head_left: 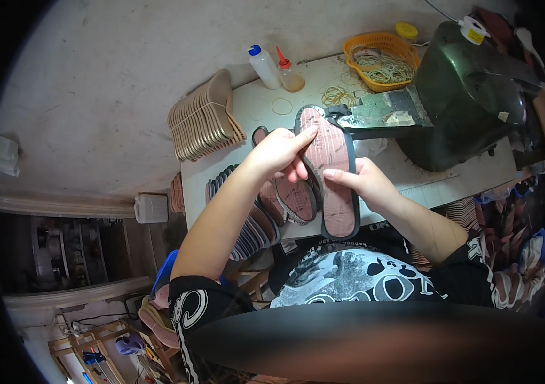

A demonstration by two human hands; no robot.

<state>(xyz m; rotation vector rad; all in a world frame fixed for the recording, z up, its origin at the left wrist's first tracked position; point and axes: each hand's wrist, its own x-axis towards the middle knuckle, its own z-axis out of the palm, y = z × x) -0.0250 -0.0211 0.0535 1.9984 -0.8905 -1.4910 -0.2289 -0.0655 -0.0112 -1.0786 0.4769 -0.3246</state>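
Note:
A pink, patterned slipper sole (330,150) with a dark rim is held tilted above the table, its toe end at the machine's arm. My left hand (283,153) has its thumb pressed on the upper part of the sole, its other fingers curled at the left edge. Gripping the right edge is my right hand (370,184), thumb on the pink face, its fingers hidden underneath. Just left of the held sole lie more pink soles (295,200) with dark rims, partly covered by my left hand. The dark green machine (471,96) stretches its flat arm (387,112) toward the sole's toe.
A banded stack of tan soles (203,118) stands at the table's left edge, dark-edged soles (247,224) nearer me. Behind are a blue-capped bottle (264,67), a red-tipped bottle (290,75), loose rubber bands (338,96) and a yellow basket (384,82) of bands. Striped pieces (509,285) lie right.

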